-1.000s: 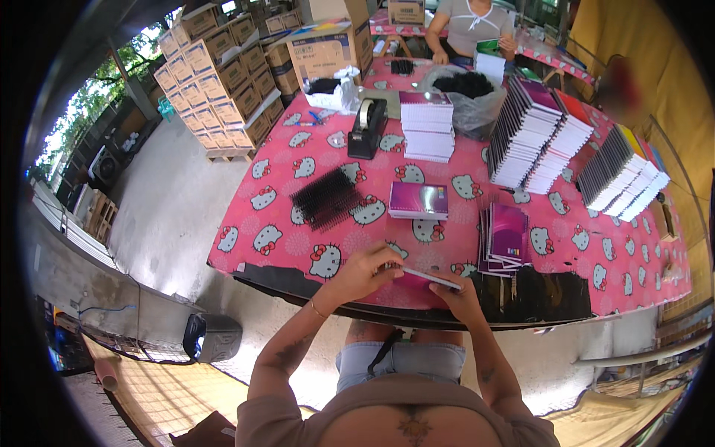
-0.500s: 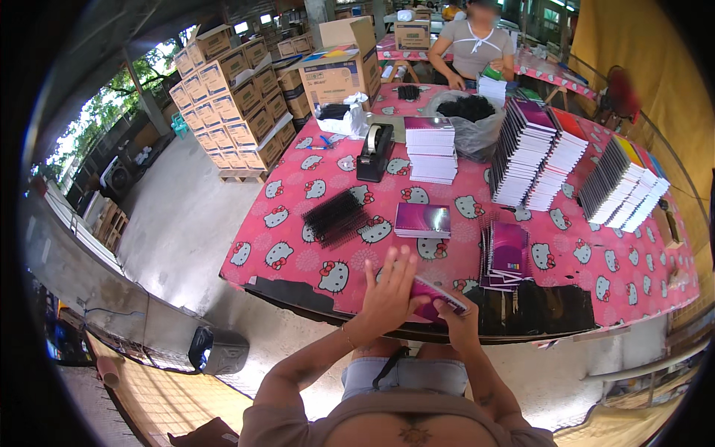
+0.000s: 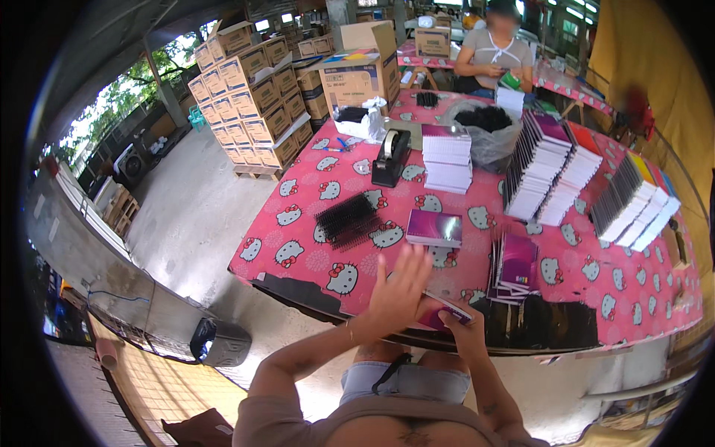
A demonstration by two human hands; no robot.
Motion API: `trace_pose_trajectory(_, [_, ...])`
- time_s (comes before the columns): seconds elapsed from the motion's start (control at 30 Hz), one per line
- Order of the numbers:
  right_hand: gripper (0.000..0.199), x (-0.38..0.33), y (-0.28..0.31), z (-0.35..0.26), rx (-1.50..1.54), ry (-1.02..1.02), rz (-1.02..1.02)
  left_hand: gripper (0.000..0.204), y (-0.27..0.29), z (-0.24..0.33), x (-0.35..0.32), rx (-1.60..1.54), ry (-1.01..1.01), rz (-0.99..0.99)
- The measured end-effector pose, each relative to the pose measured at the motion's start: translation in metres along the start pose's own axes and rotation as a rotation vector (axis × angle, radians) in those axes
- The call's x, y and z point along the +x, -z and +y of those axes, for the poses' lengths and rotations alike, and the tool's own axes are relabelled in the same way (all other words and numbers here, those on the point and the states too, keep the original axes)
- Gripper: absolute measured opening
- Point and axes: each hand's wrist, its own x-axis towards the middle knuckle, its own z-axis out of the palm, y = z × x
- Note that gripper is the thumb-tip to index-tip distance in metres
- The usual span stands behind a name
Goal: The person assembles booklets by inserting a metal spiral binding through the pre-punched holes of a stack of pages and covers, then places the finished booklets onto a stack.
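A small purple notebook (image 3: 435,319) is gripped in my right hand (image 3: 468,332) at the table's near edge, thumb on top and its edge tilted up. Beside it, my left hand (image 3: 398,292) is open, fingers outstretched; whether its palm touches the notebook I cannot tell. Just beyond lies a short stack of purple notebooks (image 3: 434,227). Black spiral binding coils (image 3: 347,221) lie in a bundle to the left. Right of my hands, several spiral-bound purple notebooks (image 3: 515,264) rest in a loose pile.
On the pink patterned table (image 3: 298,246) stand a tape dispenser (image 3: 391,158), a notebook stack (image 3: 447,160), a plastic bag of black coils (image 3: 484,138) and tall notebook stacks (image 3: 547,167) at right. Cartons (image 3: 253,104) rise behind left. A co-worker (image 3: 497,56) holds something green across the table.
The view has shifted slightly, so the table appears lower and further right. My left hand has moved a little away from me. The co-worker's hands have come together near the green item.
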Motion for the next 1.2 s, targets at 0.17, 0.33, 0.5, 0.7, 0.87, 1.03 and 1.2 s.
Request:
trace_pose_trajectory(0.17, [0.025, 0.000, -0.007, -0.028, 0.148, -0.058, 0.000, 0.085, -0.017, 0.016, -0.059, -0.159, -0.161, -0.171])
trace_pose_trajectory(0.33, [0.026, -0.001, -0.005, -0.005, -0.144, -0.115, -0.090, 0.092, -0.002, -0.008, 0.010, -0.022, -0.030, -0.046])
trace_pose_trajectory(0.5, [0.024, 0.008, -0.004, -0.003, -0.016, -0.075, -0.057, 0.091, -0.032, 0.013, -0.035, -0.112, -0.183, 0.018])
trace_pose_trajectory(0.7, [0.029, 0.016, 0.005, 0.005, -0.076, -0.036, -0.056, 0.087, -0.035, 0.021, -0.037, -0.256, -0.172, -0.153])
trace_pose_trajectory(0.87, [0.030, 0.024, 0.004, 0.017, -0.182, -0.009, -0.163, 0.079, -0.027, 0.005, 0.004, -0.100, -0.127, -0.046])
trace_pose_trajectory(1.03, [0.028, 0.025, 0.013, 0.033, -0.154, 0.048, -0.160, 0.063, -0.042, 0.017, -0.031, -0.220, -0.178, -0.001])
trace_pose_trajectory(1.2, [0.028, 0.023, 0.013, 0.027, -0.241, 0.044, -0.228, 0.054, -0.041, -0.009, -0.010, -0.409, -0.230, -0.294])
